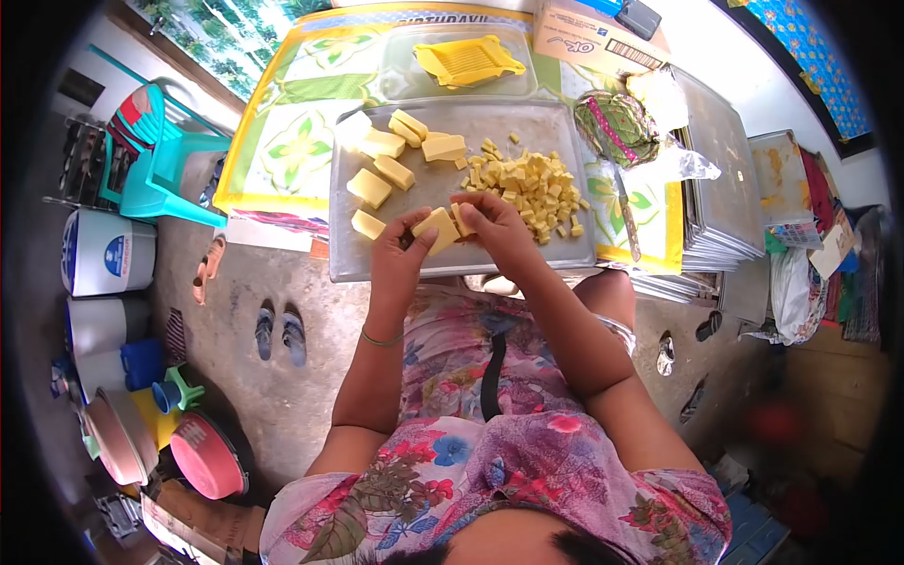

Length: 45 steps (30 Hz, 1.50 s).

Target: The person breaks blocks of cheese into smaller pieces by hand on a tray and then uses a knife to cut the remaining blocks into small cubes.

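Above the floral dress [490,452], the left hand [400,252] and right hand [497,226] both close their fingers on one yellow block [439,229] at the tray's [556,250] 6 o'clock edge. Cubes [532,184] pile at its 3 o'clock, slabs [391,160] at 10; a slicer [468,59] lies beyond at 12.

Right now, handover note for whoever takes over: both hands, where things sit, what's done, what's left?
Left hand: shut on one end of a yellow rectangular block, held over the near edge of the flat metal tray.
Right hand: pinches the block's other end.
Done: a pile of small yellow cubes lies on the tray's right half.
Left: several larger yellow slabs lie whole on the left half, plus the block in hand.
A yellow plastic grid cutter lies beyond the tray, untouched.
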Available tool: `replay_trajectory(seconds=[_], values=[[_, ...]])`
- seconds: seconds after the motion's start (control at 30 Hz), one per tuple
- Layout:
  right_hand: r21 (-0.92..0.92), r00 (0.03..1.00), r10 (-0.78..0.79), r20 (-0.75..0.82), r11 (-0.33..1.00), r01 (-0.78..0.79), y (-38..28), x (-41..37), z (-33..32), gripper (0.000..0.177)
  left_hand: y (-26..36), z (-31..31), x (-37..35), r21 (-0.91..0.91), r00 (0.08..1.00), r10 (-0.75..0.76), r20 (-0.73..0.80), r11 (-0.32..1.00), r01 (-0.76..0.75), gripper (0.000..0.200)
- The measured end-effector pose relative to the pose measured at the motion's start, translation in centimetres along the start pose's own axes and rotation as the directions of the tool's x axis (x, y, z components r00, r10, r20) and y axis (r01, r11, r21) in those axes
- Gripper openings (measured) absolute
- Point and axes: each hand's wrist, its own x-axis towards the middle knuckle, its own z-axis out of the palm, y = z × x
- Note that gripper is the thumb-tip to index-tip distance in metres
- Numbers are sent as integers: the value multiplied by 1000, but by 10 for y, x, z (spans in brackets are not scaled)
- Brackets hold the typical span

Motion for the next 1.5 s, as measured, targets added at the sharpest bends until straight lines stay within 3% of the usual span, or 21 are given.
replay_trajectory(seconds=[0.03, 0.1, 0.23, 0.3, 0.4, 0.5, 0.6, 0.73, 0.83, 1.0, 1.1, 1.23, 1.43, 1.5], values=[[163, 998, 66, 12, 984, -67, 0, 1, 0, 39, -2, -1, 2, -37, 1000, -21, 9, 999, 21, 31], [107, 995, 61, 82, 992, -70, 4, 4, -3, 45, -6, -4, 6, -110, 998, -61, 29, 992, 64, 32], [38, 987, 65, 150, 997, -71, 5, 5, -7, 54, -4, -9, 9, -51, 987, -91, 134, 994, 98, 33], [13, 987, 57, 152, 998, -59, -2, 5, -4, 50, -4, -12, 13, 10, 978, -113, 174, 994, 113, 33], [-31, 984, 82, 159, 996, -78, 0, 11, -6, 44, -3, -7, 15, -74, 987, -77, 143, 993, 88, 42], [-43, 985, 91, 147, 995, -86, 3, 16, -11, 41, -9, -4, 15, -34, 1000, -16, 22, 999, 17, 46], [-50, 989, 89, 121, 995, -84, -2, 16, -11, 42, -11, -5, 16, -130, 996, -79, 50, 988, 85, 43], [-97, 991, 64, 114, 994, -53, -4, 15, -8, 39, -13, -8, 15, -39, 997, -59, 59, 997, 61, 39], [-236, 998, 34, 61, 972, -18, -6, 15, -2, 36, -8, -9, 14, 46, 999, -33, 42, 998, 31, 36], [-219, 997, -31, 65, 975, 44, -5, 15, 4, 34, 3, -13, 11, 202, 1000, -19, 19, 979, 14, 32], [-71, 996, 8, 92, 997, -1, -1, 17, 7, 38, 10, -16, 8, 163, 1000, 7, 27, 987, -11, 31], [112, 994, 70, 85, 991, -80, 1, 12, 8, 47, 4, -22, 10, -95, 997, -64, 35, 993, 67, 32], [51, 982, 50, 183, 997, -61, -3, 3, 6, 48, -2, -16, 1, -161, 996, -68, 62, 984, 78, 30], [12, 988, 56, 146, 998, -59, -4, 0, 8, 46, -3, -13, 0, -172, 995, -82, 48, 981, 89, 31]])
